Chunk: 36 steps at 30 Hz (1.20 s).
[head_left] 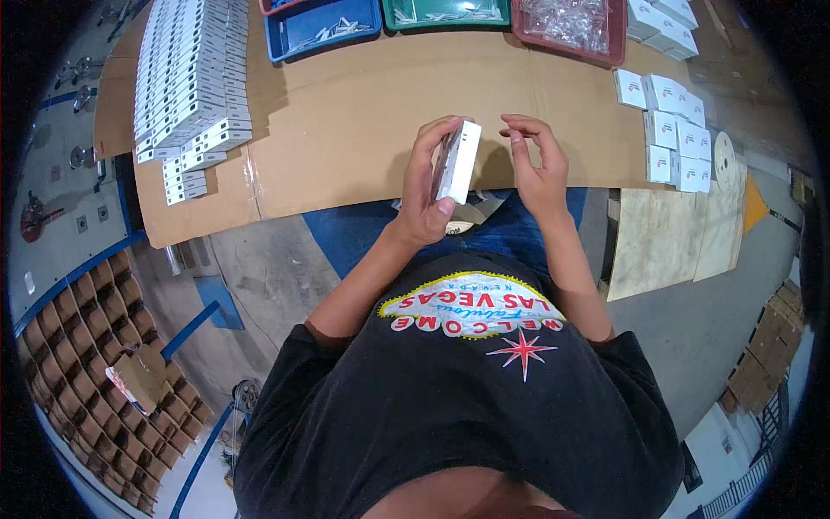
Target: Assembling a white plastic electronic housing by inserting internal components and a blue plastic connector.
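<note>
Left hand (422,192): clasping tilted white box (464,164) snugly, probably baring its broad face.
Right hand (543,169): hovering right, loosely curled, empty, likely allowing access.

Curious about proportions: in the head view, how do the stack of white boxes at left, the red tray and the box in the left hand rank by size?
1. Stack of white boxes
2. Red tray, cut off by the top edge
3. White box in the left hand
</note>
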Tool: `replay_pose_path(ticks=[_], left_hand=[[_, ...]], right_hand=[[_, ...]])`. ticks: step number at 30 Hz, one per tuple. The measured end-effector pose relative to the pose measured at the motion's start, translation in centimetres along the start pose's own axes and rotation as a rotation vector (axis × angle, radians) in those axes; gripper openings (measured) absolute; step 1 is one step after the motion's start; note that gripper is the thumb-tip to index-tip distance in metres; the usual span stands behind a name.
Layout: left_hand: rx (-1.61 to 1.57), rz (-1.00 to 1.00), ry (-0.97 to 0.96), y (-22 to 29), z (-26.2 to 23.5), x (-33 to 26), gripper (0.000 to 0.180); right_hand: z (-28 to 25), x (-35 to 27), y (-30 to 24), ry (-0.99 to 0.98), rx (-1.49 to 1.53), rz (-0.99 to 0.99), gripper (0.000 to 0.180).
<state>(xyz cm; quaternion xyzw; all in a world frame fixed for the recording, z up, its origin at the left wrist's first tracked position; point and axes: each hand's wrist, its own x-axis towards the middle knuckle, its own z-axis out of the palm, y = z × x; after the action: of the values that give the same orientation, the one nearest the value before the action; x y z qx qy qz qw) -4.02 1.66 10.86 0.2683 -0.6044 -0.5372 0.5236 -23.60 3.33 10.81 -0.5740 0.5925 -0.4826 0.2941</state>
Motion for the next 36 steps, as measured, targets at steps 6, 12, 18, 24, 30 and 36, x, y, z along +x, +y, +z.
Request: replay_pose_path(ticks=[6, 12, 18, 24, 30, 36], left_hand=[[0.028, 0.073, 0.036, -0.4, 0.0, 0.2, 0.088], [-0.056, 0.15, 0.065, -0.5, 0.2, 0.2, 0.082], [-0.098, 0.341, 0.031, -0.6, 0.3, 0.1, 0.071], [-0.174, 0.251, 0.06, 0.3, 0.6, -0.2, 0.068], [-0.112, 0.08, 0.013, 1.6, 0.3, -0.1, 0.07], [-0.289, -0.071, -0.009, 3.0, -0.1, 1.1, 0.064]], right_hand=[[0.1, 0.2, 0.1, -0.008, 0.03, 0.021, 0.015], [0.5, 0.5, -0.7, 0.04, 0.066, -0.006, 0.016], [0.9, 0.3, -4.6, -0.166, 0.095, -0.224, 0.047], [0.9, 0.2, -5.2, -0.088, 0.163, -0.211, 0.064], [-0.3, 1.2, -6.1, -0.058, -0.02, -0.338, 0.061], [-0.9, 1.3, -5.8, -0.07, -0.007, -0.325, 0.062]])
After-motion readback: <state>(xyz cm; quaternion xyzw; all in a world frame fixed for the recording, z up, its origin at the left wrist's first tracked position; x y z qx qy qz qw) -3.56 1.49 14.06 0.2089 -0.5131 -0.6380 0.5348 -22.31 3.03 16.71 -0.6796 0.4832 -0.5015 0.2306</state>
